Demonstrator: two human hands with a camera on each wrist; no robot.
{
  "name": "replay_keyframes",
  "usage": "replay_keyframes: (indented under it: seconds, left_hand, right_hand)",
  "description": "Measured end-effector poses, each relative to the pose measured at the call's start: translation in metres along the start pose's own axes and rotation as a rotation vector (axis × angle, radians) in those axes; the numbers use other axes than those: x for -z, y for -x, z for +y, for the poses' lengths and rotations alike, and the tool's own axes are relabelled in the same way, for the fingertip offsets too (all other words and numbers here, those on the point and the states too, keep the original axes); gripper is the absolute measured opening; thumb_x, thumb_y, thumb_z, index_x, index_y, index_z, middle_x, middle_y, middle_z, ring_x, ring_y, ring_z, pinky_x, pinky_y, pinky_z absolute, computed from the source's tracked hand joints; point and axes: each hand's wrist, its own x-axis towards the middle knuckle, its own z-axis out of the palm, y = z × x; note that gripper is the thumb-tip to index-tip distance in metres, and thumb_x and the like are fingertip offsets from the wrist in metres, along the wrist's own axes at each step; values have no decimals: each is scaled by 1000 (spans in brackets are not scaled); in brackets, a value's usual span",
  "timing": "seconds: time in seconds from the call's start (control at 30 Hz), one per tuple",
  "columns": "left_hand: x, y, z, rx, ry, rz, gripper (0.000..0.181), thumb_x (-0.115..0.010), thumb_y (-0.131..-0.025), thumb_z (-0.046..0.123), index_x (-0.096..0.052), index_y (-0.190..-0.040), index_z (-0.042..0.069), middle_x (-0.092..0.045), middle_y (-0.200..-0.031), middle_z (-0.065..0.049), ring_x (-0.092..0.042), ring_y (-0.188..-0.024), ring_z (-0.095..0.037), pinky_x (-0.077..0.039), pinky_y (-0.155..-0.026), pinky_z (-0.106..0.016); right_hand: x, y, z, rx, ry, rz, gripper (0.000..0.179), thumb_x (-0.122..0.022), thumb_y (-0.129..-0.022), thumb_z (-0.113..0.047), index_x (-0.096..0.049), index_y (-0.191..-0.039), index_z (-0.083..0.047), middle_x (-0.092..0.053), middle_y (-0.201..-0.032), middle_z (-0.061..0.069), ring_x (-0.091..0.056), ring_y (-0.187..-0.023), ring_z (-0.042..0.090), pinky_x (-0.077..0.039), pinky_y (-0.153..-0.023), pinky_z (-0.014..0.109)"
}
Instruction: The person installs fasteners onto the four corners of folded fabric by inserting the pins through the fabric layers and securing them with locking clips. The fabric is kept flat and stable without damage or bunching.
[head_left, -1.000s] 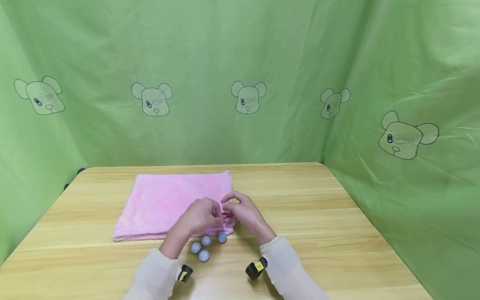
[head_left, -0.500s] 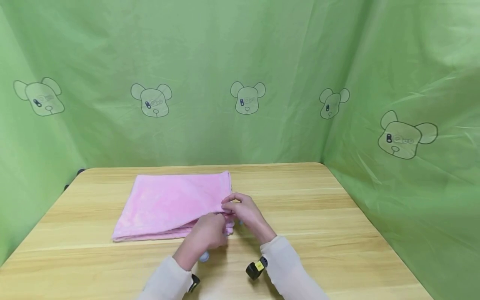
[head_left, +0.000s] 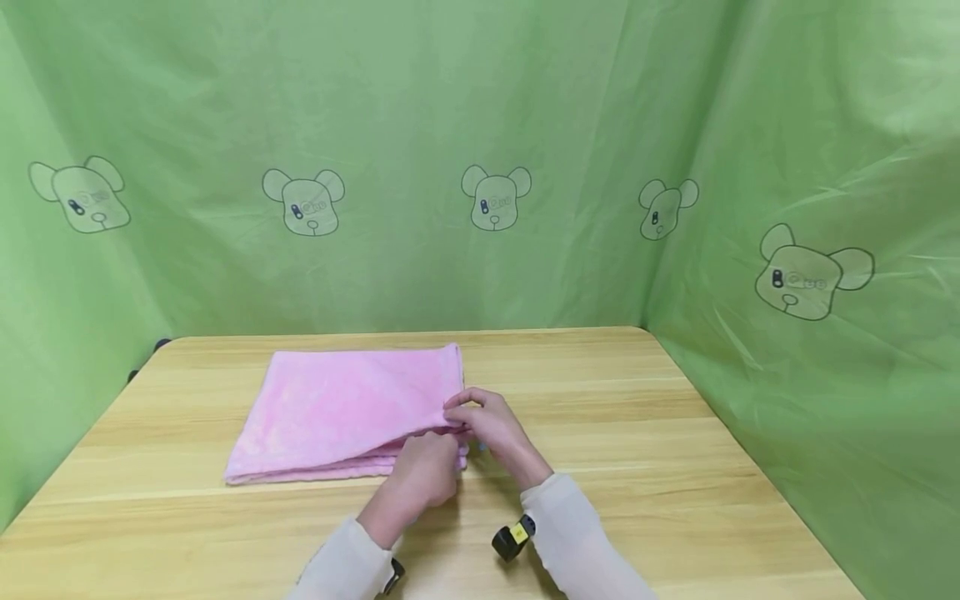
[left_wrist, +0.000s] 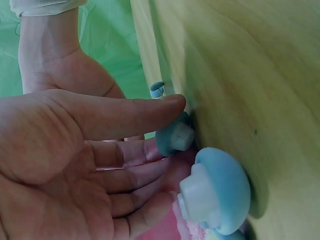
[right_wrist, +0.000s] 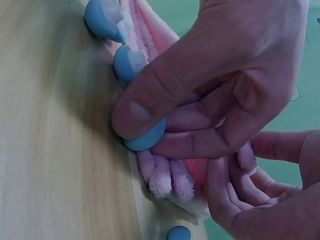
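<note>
A pink folded plush cloth lies on the table, its near right edge lifted. My right hand pinches that lifted edge; the cloth shows between its fingers in the right wrist view. My left hand is just in front of the edge, its thumb and finger gripping a blue mushroom-shaped piece with a white stem. Similar pieces stand close by: one blue piece is near the left fingers, another blue piece by the cloth's layers. The left hand hides most of them in the head view.
One more blue piece sits right of the cloth, under the right hand. The wooden table extends around the cloth. Green curtains with bear-head drawings hang behind and at both sides.
My left hand has let go of the cloth edge and moved down and right to the blue pieces, gripping one. The cloth's near right edge now stands raised; the right hand has stayed in place.
</note>
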Motion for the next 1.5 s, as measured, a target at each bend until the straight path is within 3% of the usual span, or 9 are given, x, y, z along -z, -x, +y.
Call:
replay_keyframes:
  seconds: [0.13,0.23,0.33,0.43,0.67,0.83,0.93,1.2,1.5]
  left_hand:
    - [0,-1,-3,-2,48,-36,18,-74,-86,11,-63,-72,11,-69,-75,-7,-68,-75,-27,-56,-71,-43]
    - [4,-2,-8,-11,120,-78,8,-74,-83,6,-68,-79,10,-67,-75,-4,-66,-75,-24,-56,-74,-41]
    - [12,-3,-14,3,229,-117,13,-75,-76,1,-64,-76,8,-56,-64,1,-56,-63,-19,-51,-62,-35]
    - [23,-3,-19,43,328,-117,23,-80,-73,3,-57,-73,9,-47,-60,5,-46,-57,-14,-41,-54,-29]
    - [42,-4,-35,125,397,25,19,-82,-80,11,-63,-83,7,-61,-70,-1,-56,-65,-18,-47,-60,-31]
    - [40,-9,-42,110,422,163,18,-80,-80,4,-65,-91,4,-64,-75,-4,-59,-69,-19,-52,-64,-33]
    - [36,-12,-42,117,435,216,22,-80,-81,1,-65,-98,2,-69,-85,-9,-64,-77,-22,-56,-72,-38]
    - [25,-20,-46,194,563,289,26,-75,-85,-1,-67,-109,1,-73,-99,-15,-70,-90,-29,-60,-83,-41]
    - [15,-25,-52,213,707,309,20,-70,-92,4,-70,-112,4,-75,-105,-15,-72,-101,-32,-58,-90,-45]
  right_hand:
    - [0,0,1,1,-2,0,22,-71,-88,-11,-70,-105,2,-75,-94,12,-69,-78,14,-59,-80,36]
    - [0,1,0,6,-5,-1,22,-71,-88,-11,-70,-105,3,-74,-93,12,-69,-77,14,-59,-80,36]
    - [0,0,0,9,-12,-2,21,-70,-88,-10,-70,-104,3,-74,-90,11,-69,-77,14,-60,-79,35]
    - [0,0,0,5,-29,-7,21,-69,-89,-9,-69,-105,4,-74,-88,11,-69,-75,15,-60,-78,34]
    - [-1,-1,0,4,-49,-21,21,-68,-90,-7,-67,-106,6,-75,-88,13,-71,-74,16,-61,-77,36]
    - [-2,0,2,11,-45,-20,20,-68,-89,-7,-67,-105,5,-73,-86,11,-70,-76,17,-61,-77,37]
    - [-2,0,1,11,-47,-24,20,-67,-89,-7,-67,-106,6,-73,-88,11,-70,-76,18,-61,-77,37]
    - [-2,1,1,22,-36,-38,22,-68,-89,-8,-67,-106,5,-73,-91,14,-70,-79,20,-61,-78,38]
    - [-3,3,1,37,-17,-44,24,-68,-91,-11,-69,-109,5,-73,-97,19,-71,-82,25,-61,-80,43]
